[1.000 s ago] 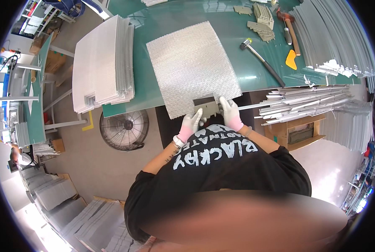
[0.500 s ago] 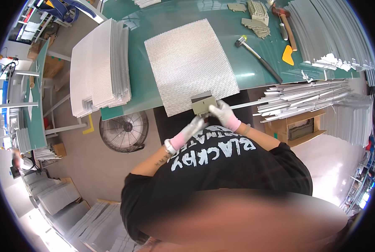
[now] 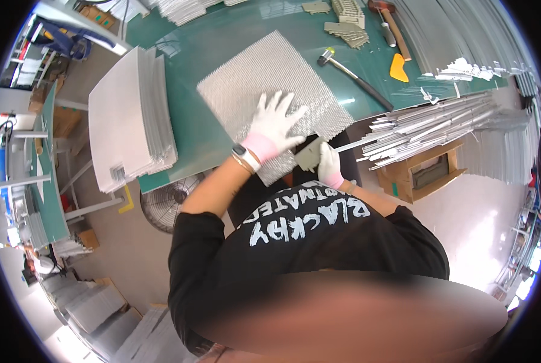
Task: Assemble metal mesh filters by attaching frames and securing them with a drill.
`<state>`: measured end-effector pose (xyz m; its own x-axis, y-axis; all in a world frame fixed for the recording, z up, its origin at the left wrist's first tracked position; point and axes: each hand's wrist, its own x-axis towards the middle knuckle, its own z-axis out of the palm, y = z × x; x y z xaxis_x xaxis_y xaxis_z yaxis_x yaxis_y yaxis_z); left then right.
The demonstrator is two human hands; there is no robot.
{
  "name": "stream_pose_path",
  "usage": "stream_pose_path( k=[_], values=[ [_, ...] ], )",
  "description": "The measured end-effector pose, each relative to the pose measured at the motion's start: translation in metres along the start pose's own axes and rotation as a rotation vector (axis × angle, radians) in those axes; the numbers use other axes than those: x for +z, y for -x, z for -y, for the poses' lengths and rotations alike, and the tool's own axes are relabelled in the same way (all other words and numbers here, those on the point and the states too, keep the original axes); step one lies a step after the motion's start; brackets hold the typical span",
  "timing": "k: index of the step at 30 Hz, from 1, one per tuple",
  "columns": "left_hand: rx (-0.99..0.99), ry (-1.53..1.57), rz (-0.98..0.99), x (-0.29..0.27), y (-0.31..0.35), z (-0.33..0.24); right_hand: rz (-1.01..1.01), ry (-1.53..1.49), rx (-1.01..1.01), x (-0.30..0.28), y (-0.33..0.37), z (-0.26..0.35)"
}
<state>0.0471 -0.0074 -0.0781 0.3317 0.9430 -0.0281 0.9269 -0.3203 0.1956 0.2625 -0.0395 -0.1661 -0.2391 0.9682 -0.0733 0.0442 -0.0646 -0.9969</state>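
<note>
A silvery mesh sheet (image 3: 237, 78) lies at the front edge of the green table, turned at an angle, its near corner reaching past the edge. Spread flat on it is my left hand (image 3: 273, 124), gloved in white with a pink cuff, fingers apart. My right hand (image 3: 329, 166), gloved alike, grips a small olive-grey flat plate (image 3: 308, 156) just off the table edge, beside a notch in the sheet's near side. The right fingers are partly hidden behind one another.
On the green table (image 3: 192, 115) lie a mallet (image 3: 358, 80), a yellow scraper (image 3: 398, 68), a wooden-handled hammer (image 3: 396, 30) and olive-grey plates (image 3: 347, 34). White sheets (image 3: 119, 115) are stacked left. White strips (image 3: 428, 127) lie above an open carton (image 3: 425, 175) on the right. A floor fan (image 3: 164, 206) stands below.
My left hand has left the plate and moved up onto the mesh sheet, opening flat. The sheet has turned. My right hand keeps the plate, shifted slightly right.
</note>
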Motion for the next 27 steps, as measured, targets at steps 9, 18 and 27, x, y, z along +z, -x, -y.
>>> stream_pose_path(
  k=[9,18,27],
  values=[
    [-0.074,0.020,-0.027,0.011,0.010,-0.029,-0.101,0.385,-0.296,0.002,-0.019,-0.026],
    [-0.060,-0.033,-0.040,0.010,0.023,-0.032,-0.178,-0.345,0.384,0.032,-0.012,0.029],
    [0.047,-0.172,-0.178,-0.019,-0.023,0.064,0.723,0.761,-0.195,-0.027,-0.055,-0.015]
  ],
)
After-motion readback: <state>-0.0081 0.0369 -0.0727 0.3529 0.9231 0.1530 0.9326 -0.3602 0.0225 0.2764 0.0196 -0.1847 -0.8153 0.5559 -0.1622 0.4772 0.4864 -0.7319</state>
